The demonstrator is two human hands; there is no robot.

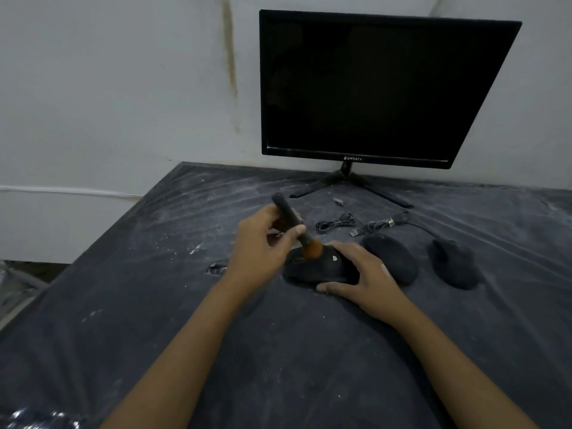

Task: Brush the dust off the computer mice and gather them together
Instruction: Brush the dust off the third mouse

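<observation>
Left grip (263, 243) pinches brush (297, 226); right grip (365, 274) apparently clasps mouse (312, 267).

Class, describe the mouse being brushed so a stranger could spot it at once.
Below the dark monitor, three black mice lie in a row on the dusty table. It is the leftmost mouse, the only one steadied by the right hand with orange brush bristles on it.

left hand (263, 246): raised, fingers curled closed in a grip | right hand (368, 274): lowered, fingers spread, palm down
</observation>
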